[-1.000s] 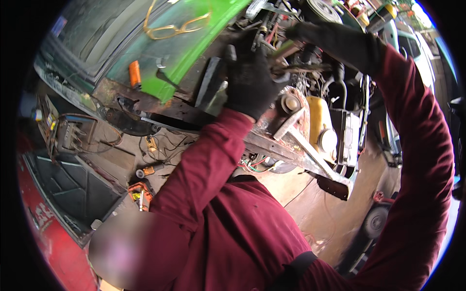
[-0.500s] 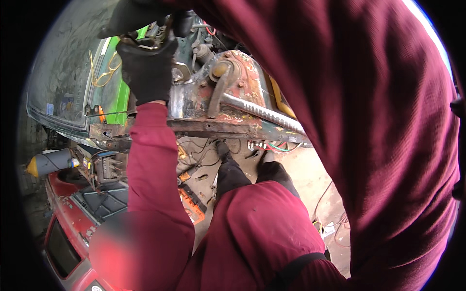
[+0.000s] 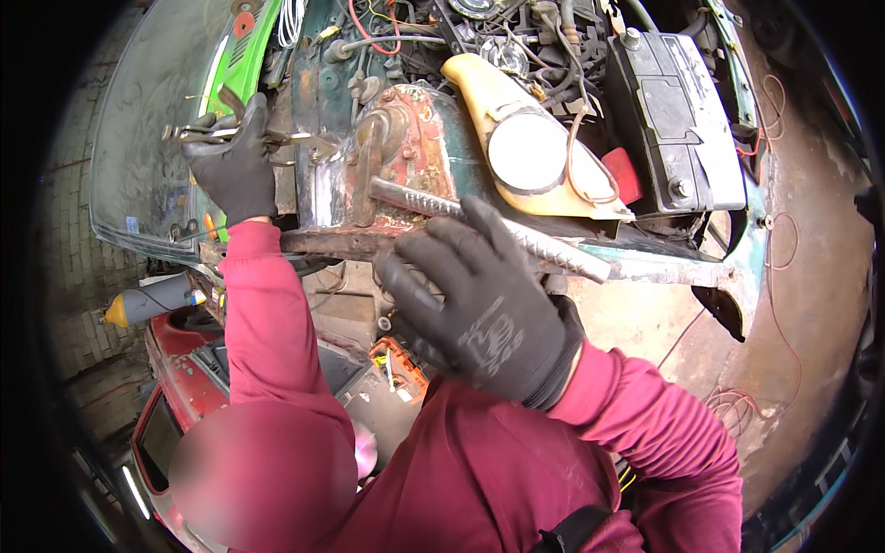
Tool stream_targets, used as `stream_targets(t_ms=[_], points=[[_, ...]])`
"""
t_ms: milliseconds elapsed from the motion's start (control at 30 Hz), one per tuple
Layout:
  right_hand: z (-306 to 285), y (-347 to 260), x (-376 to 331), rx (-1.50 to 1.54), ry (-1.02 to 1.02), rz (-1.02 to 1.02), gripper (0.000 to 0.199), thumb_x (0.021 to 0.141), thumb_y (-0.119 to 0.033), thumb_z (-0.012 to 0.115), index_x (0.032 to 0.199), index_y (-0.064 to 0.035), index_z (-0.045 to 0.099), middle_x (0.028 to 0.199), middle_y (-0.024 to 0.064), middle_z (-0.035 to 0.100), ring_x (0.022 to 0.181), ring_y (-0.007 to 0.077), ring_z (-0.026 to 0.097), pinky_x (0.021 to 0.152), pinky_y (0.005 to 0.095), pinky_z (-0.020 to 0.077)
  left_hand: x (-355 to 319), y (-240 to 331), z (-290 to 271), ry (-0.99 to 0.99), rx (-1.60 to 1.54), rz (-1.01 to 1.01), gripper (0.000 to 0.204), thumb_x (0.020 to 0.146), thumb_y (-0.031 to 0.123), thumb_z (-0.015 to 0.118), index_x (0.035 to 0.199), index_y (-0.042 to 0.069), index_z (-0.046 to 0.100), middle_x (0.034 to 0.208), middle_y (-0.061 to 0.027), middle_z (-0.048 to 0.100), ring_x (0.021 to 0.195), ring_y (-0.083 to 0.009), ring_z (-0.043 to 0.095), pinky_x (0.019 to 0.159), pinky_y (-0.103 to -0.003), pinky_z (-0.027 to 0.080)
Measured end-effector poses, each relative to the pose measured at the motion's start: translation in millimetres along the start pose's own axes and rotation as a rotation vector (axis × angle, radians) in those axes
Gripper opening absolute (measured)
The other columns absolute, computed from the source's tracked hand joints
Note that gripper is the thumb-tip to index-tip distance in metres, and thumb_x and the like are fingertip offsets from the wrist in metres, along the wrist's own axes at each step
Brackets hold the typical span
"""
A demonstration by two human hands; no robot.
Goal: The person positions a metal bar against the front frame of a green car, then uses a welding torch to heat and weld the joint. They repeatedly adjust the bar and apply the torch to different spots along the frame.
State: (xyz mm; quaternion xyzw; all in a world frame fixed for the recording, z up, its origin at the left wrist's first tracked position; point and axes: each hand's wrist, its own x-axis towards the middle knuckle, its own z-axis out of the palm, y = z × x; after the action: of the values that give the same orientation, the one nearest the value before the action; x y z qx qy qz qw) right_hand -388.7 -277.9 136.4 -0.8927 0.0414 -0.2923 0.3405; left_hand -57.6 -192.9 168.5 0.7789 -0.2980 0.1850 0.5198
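My left hand (image 3: 238, 175), in a black work glove, is closed around metal locking pliers (image 3: 293, 139) at the left of the engine bay. The pliers' jaws reach toward a bare-metal patch of the inner wing (image 3: 323, 189); whether they grip it I cannot tell. My right hand (image 3: 489, 313), gloved too, hovers over the wing's near edge with fingers spread and nothing in it. Just beyond it lies a hammer (image 3: 562, 251) with a perforated-looking metal handle, its head resting on the rusty, red-patched strut tower (image 3: 419, 129).
A yellowed plastic reservoir (image 3: 475, 83) and a car battery (image 3: 659, 120) sit at the right of the bay. The windscreen (image 3: 152, 120) is at left. Below are an orange tool case (image 3: 398, 364), a grey cylinder (image 3: 161, 304) and a red car (image 3: 189, 378). Cables (image 3: 737, 405) trail across the floor.
My right hand has come away from the left hand and the pliers, down and to the right, with its fingers open. My left hand keeps hold of the pliers. The view has shifted right.
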Motion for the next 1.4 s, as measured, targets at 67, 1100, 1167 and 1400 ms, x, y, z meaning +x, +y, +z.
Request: stream_targets(t_ms=[67, 1100, 1167, 1400], points=[[8.1, 3.5, -10.2, -0.028, 0.034, -0.023, 0.051, 0.086, -0.024, 0.08, 0.134, -0.0102, 0.07, 0.131, 0.0118, 0.069, 0.13, 0.0341, 0.063, 0.122, 0.0645, 0.0423, 0.1, -0.8, -2.9, -0.011, 0.012, 0.02, 0.058, 0.09, 0.016, 0.096, 0.125, 0.002, 0.052, 0.107, -0.0091, 0.069, 0.09, -0.0135, 0.068, 0.079, -0.03, 0.057], [-23.2, 5.8, 17.2, -0.436, -0.397, 0.339, 0.069, 0.09, -0.022, 0.069, 0.156, -0.0065, 0.056, 0.13, 0.0158, 0.067, 0.108, 0.0337, 0.067, 0.095, 0.049, 0.05, -10.3, 6.0, 0.1, 0.034, 0.038, -0.02, 0.059, 0.086, 0.015, 0.097, 0.122, 0.005, 0.051, 0.104, -0.005, 0.066, 0.089, -0.0129, 0.066, 0.08, -0.031, 0.058], [-20.3, 1.5, 24.4, -0.495, -0.426, 0.356, 0.076, 0.085, -0.026, 0.073, 0.156, -0.006, 0.056, 0.121, 0.016, 0.068, 0.103, 0.0365, 0.067, 0.092, 0.0501, 0.0502, -10.9, 5.7, -1.2, 0.029, 0.066, -0.024, 0.061, 0.084, 0.013, 0.097, 0.121, 0.004, 0.05, 0.102, -0.0049, 0.065, 0.088, -0.0134, 0.067, 0.078, -0.031, 0.059], [-51.2, -29.0, 40.3, -0.442, -0.415, 0.466, 0.066, 0.09, 0.005, 0.067, 0.155, 0.0014, 0.054, 0.12, 0.0231, 0.066, 0.118, 0.0423, 0.066, 0.106, 0.0494, 0.0518, -13.1, -1.4, -3.5, -0.001, -0.078, -0.008, 0.082, 0.069, 0.019, 0.102, 0.132, 0.005, 0.052, 0.114, -0.015, 0.065, 0.103, -0.0336, 0.068, 0.093, -0.047, 0.057]])
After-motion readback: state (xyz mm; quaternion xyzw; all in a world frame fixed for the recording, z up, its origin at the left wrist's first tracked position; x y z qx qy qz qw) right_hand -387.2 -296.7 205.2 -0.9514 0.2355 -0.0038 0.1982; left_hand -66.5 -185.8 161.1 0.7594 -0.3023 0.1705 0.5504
